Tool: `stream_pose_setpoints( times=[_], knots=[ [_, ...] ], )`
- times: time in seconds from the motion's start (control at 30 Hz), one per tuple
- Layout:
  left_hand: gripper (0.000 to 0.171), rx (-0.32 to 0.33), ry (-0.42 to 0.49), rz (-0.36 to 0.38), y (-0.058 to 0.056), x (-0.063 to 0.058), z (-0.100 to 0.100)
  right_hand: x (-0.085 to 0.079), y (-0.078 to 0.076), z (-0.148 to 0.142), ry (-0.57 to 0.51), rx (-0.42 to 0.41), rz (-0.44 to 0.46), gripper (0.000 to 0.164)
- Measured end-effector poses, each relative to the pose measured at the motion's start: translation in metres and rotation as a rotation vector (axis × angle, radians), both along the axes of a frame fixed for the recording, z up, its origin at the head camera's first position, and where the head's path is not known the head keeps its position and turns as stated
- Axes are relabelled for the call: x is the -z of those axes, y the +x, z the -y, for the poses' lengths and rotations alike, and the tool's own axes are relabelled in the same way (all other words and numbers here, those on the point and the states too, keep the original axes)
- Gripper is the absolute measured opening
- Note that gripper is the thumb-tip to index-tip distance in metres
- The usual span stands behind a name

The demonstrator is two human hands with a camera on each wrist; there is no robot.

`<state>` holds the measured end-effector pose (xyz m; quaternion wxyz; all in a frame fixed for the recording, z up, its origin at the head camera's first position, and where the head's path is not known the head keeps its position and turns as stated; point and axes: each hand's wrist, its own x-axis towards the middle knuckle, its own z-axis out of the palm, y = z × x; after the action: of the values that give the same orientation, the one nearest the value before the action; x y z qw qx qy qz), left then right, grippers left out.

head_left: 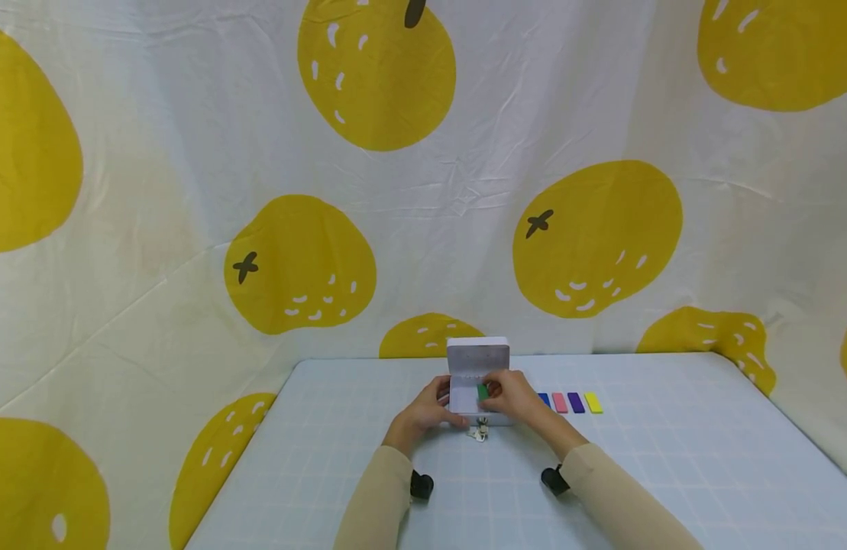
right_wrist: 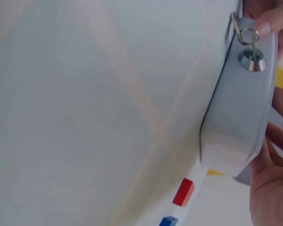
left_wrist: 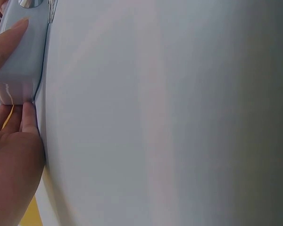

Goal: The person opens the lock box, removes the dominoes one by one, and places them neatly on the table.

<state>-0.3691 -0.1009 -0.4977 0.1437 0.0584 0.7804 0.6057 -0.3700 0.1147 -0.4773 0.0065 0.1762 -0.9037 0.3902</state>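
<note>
A small pale metal lock box [head_left: 502,420] stands on the table with its lid [head_left: 478,357] raised. My left hand [head_left: 426,409] grips the box's left side, thumb on the front wall and fingers against the end wall. Over the box's opening, my right hand [head_left: 511,393] pinches a green block [head_left: 483,391] between thumb and fingers. In the right wrist view the block is hidden behind the box wall. A key sits in the front lock [right_wrist: 251,60], and more keys [head_left: 480,433] hang from its ring.
To the box's right stands a row of blocks: red [right_wrist: 183,192], blue [head_left: 544,399], pink [head_left: 559,402], purple [head_left: 576,402] and yellow [head_left: 593,402]. The right hand hides the red one in the head view. A fruit-print curtain [head_left: 450,252] hangs behind the table [head_left: 670,458].
</note>
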Motion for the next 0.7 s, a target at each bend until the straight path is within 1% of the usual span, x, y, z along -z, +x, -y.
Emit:
stream_pose_setpoints(
  times=[0.23, 0.43, 0.7],
  knots=[
    [0.095, -0.013, -0.014, 0.008, 0.0, 0.002, 0.0, -0.004, 0.005, -0.005, -0.01, 0.006, 0.011, 0.036],
    [0.096, -0.009, -0.011, 0.0, 0.001, 0.002, 0.0, -0.006, 0.006, -0.011, 0.01, -0.01, -0.034, 0.035],
    [0.095, -0.003, -0.013, 0.0, 0.0, 0.001, 0.0, -0.012, 0.01, -0.019, 0.024, -0.03, -0.034, 0.036]
  ],
)
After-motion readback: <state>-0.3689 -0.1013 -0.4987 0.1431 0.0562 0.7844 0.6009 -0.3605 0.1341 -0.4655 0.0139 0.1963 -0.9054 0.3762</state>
